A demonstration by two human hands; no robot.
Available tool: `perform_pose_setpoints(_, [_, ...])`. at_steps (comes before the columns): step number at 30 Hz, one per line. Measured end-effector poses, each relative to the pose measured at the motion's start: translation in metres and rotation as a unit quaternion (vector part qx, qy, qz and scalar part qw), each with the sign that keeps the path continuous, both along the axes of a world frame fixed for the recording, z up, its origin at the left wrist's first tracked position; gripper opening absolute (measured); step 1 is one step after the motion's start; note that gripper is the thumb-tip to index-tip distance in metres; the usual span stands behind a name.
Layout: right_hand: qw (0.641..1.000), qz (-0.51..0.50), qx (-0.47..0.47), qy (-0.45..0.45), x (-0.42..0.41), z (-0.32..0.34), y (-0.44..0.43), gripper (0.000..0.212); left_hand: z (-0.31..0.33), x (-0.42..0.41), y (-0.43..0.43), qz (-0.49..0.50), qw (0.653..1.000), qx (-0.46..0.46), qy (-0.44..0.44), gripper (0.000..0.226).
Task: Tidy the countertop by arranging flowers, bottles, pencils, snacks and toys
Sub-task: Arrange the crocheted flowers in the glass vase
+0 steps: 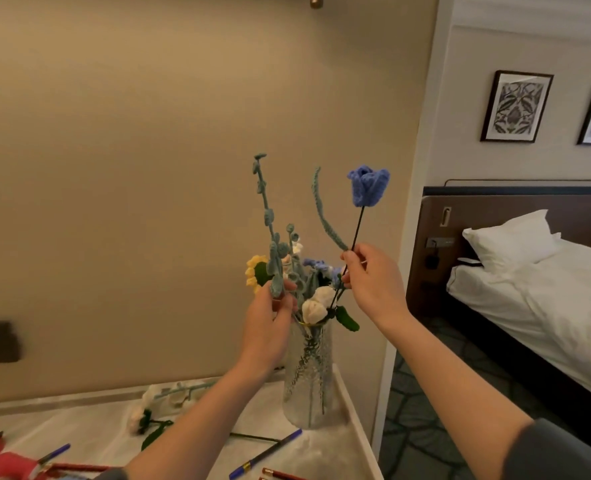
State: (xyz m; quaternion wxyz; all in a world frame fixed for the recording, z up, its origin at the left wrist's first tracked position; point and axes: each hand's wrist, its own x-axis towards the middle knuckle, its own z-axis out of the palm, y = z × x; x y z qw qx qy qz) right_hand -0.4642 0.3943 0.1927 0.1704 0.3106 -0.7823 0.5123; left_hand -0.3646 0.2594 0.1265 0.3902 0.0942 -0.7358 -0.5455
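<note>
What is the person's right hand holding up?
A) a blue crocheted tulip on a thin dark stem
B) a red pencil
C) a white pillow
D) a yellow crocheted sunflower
A: the right hand pinches the dark stem of the blue crocheted tulip above the ribbed clear glass vase; the left hand grips a teal crocheted sprig.

Bed, pillow, framed pictures
</note>
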Motion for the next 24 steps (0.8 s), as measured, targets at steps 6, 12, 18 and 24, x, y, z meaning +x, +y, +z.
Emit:
perform_pose_setpoints(6, [1.0, 0.013, 0.005, 0.008, -0.005, -0.003, -0.013, 0.026, -0.011, -0.006, 0.007, -0.061, 0.998, 0.02, 0.01, 0.018])
perform_pose_setpoints(12, [0.998, 0.026, 0.051, 0.027, -0.003, 0.002, -0.018, 0.023, -0.02, -0.012, 0.014, -0.102, 0.994, -0.039, -0.006, 0.023])
perform_pose_setpoints(18, [0.989, 0.011, 0.144, 0.027, -0.003, -0.007, -0.021, 0.024, -0.02, -0.023, 0.016, -0.052, 0.984, -0.131, -0.107, 0.026])
perform_pose_setpoints(24, [0.966, 0.031, 0.244, -0.077, -0.001, -0.034, -0.024, 0.022, -0.02, -0.022, 0.007, 0.013, 0.982, -0.163, -0.095, 0.022])
